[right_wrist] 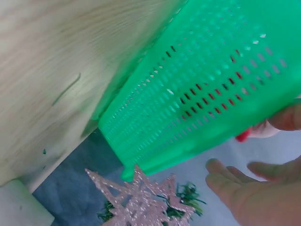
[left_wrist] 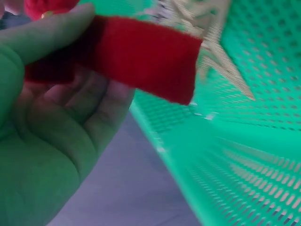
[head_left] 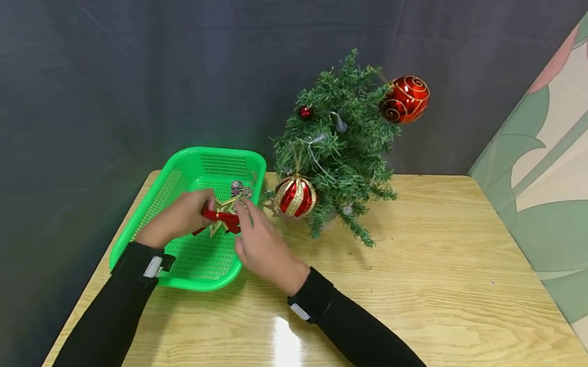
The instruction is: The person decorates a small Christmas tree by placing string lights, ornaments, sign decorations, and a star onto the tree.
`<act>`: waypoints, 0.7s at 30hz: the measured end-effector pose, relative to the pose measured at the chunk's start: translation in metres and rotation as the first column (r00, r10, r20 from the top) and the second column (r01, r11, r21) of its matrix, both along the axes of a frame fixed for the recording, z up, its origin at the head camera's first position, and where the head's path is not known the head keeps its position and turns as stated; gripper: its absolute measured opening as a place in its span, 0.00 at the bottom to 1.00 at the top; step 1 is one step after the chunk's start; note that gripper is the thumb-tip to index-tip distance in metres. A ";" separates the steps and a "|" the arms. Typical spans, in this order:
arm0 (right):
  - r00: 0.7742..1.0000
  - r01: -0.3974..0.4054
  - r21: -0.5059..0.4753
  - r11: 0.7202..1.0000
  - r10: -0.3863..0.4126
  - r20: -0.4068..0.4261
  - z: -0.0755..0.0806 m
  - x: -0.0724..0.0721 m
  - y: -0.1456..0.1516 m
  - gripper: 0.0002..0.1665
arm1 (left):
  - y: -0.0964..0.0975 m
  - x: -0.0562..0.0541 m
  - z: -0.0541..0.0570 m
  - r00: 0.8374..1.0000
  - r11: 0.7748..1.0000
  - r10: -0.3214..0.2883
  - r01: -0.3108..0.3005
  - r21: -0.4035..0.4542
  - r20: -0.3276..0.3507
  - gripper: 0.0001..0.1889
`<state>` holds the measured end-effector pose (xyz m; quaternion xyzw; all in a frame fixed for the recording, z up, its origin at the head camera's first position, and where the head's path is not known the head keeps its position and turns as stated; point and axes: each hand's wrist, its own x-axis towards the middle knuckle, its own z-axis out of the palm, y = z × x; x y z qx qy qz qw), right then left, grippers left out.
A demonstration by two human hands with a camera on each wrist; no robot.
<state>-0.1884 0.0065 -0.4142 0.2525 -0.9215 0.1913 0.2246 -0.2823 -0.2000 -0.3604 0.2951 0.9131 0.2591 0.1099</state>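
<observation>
Over the green basket (head_left: 184, 283), my left hand (head_left: 187, 212) pinches a red fabric bow (head_left: 232, 222) with a gold tie at its middle. In the left wrist view the thumb and fingers press the bow's red felt-like band (left_wrist: 146, 56) between them. A gold star ornament (head_left: 215, 229) shows behind the bow, partly covered by it. My right hand (head_left: 264, 244) is above the basket's right rim, fingertips beside the bow and star. In the right wrist view its fingers (right_wrist: 225, 181) are loosely extended, apart from the thumb.
Right of the basket stands a small Christmas tree (head_left: 342, 147) with a red-and-gold striped ball (head_left: 296, 197), a large red ball (head_left: 405, 99) and a small red ball (head_left: 306, 112). A pink glittery star (right_wrist: 146, 202) hangs by the basket. Small patterned pieces (head_left: 238, 188) lie inside the basket.
</observation>
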 end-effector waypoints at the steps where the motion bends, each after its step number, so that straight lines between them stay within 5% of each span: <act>1: 1.000 -0.005 -0.033 0.999 0.005 0.012 0.002 0.003 0.002 0.38 | 0.000 0.008 0.003 1.000 1.000 -0.006 0.006 0.014 -0.003 0.13; 4: 0.999 -0.026 -0.121 0.992 0.030 0.032 0.008 0.012 0.008 0.34 | 0.003 0.032 0.014 0.999 0.997 -0.027 0.030 0.072 -0.036 0.15; 10: 0.988 -0.127 -0.162 0.978 0.139 0.061 0.019 0.030 0.025 0.03 | 0.010 0.081 0.022 0.997 0.981 -0.073 0.078 0.179 -0.039 0.19; 12: 0.982 -0.146 -0.151 0.978 0.162 0.101 0.021 0.035 0.030 0.04 | 0.010 0.092 0.020 0.997 0.977 -0.079 0.081 0.198 -0.015 0.19; 21: 0.921 -0.178 -0.167 0.970 0.224 0.318 0.021 0.039 0.046 0.09 | 0.023 0.108 -0.001 0.997 0.970 -0.069 0.075 0.230 -0.034 0.16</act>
